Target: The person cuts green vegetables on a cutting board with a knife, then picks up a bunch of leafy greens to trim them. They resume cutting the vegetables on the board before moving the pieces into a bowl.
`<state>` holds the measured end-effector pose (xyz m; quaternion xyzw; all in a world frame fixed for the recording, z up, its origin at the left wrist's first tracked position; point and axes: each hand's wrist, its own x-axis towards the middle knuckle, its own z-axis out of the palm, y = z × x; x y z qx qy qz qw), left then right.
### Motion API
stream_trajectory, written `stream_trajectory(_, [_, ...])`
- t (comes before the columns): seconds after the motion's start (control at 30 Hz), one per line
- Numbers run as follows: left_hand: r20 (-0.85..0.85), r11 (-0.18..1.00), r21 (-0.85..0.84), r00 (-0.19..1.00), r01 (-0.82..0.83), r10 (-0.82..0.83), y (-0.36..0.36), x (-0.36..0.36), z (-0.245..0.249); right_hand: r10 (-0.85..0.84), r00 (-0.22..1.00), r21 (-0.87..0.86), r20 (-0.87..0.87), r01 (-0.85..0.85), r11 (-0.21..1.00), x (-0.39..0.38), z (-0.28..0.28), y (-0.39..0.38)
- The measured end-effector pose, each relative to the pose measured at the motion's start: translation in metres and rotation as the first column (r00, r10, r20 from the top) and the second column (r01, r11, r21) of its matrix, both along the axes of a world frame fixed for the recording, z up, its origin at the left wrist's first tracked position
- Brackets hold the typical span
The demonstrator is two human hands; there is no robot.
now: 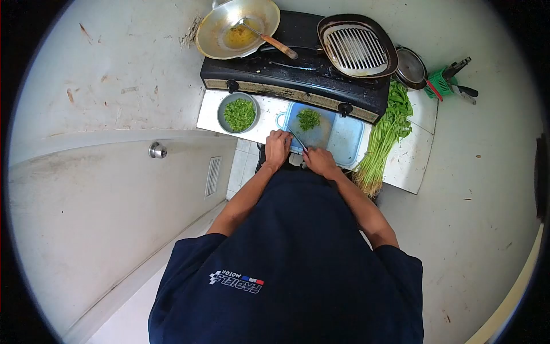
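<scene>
My right hand (321, 161) is closed around the handle of a knife (297, 138), whose blade slants up and left over the near left part of a blue cutting board (345, 132). Close to the blade, my left hand (278, 147) rests at the board's left edge with its fingers bent together. Whatever may be under those fingers is hidden. A small heap of finely chopped greens (309, 119) lies on the board beyond the knife. To the left stands a grey bowl (257, 116) holding more chopped greens (239, 114).
Right of the board lies a bunch of leafy greens (388, 135) with roots attached. Behind is a black two-burner stove (292, 77), bearing a wok (209, 34) with a wooden-handled ladle (278, 46) and a grill pan (358, 49). A green basket (438, 84) holds knives.
</scene>
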<state>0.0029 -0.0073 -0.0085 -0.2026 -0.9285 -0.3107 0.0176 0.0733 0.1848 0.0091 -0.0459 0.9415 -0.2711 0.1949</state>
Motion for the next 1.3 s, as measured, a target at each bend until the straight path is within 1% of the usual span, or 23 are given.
stream_trajectory(0.13, [0.004, 0.999, -0.037, 1.000, -0.002, 0.002, -0.0004, 0.0003, 0.0019, 0.035, 0.999, 0.016, -0.018, -0.034, 0.999, 0.0037, -0.0012, -0.0002])
stream_trajectory(0.23, [0.009, 0.999, -0.048, 1.000, 0.014, -0.014, -0.0018, -0.0004, 0.0035, 0.018, 1.000, 0.036, 0.000, -0.018, 0.999, 0.0036, -0.0066, -0.0018])
stream_trajectory(0.5, [-0.011, 0.997, -0.056, 0.998, 0.055, -0.056, -0.0067, 0.0020, 0.0040, 0.031, 0.999, 0.057, -0.025, -0.030, 0.998, -0.0020, -0.0076, -0.0030])
stream_trajectory(0.53, [-0.004, 0.998, -0.045, 0.999, 0.049, -0.049, -0.0074, 0.0022, 0.0034, 0.033, 0.999, 0.067, -0.019, -0.032, 0.997, -0.0010, -0.0081, -0.0026])
stream_trajectory(0.63, [0.019, 0.999, -0.010, 0.999, 0.030, -0.030, -0.0086, 0.0022, 0.0002, 0.000, 0.999, 0.028, -0.042, 0.001, 1.000, 0.0006, -0.0076, -0.0015])
stream_trajectory(0.73, [0.041, 1.000, 0.026, 0.999, 0.012, -0.013, -0.0085, 0.0010, 0.0002, -0.037, 0.999, 0.017, -0.024, 0.037, 0.999, -0.0047, -0.0061, -0.0026])
stream_trajectory(0.9, [0.033, 0.998, 0.066, 0.999, 0.016, -0.018, -0.0079, -0.0021, 0.0038, -0.001, 1.000, 0.022, -0.021, 0.001, 1.000, -0.0008, -0.0056, -0.0016])
stream_trajectory(1.0, [0.006, 0.999, 0.031, 1.000, 0.011, -0.012, -0.0074, -0.0019, 0.0034, 0.020, 0.999, 0.016, -0.037, -0.020, 1.000, 0.0025, -0.0069, -0.0025])
stream_trajectory(1.13, [0.014, 0.999, 0.025, 1.000, 0.022, -0.022, -0.0084, -0.0017, 0.0047, 0.030, 0.997, 0.014, -0.066, -0.029, 0.999, 0.0026, -0.0033, -0.0045])
stream_trajectory(1.3, [0.024, 0.999, 0.033, 1.000, 0.019, -0.019, -0.0076, -0.0012, 0.0062, 0.045, 0.996, 0.068, -0.071, -0.040, 0.997, 0.0035, -0.0024, -0.0080])
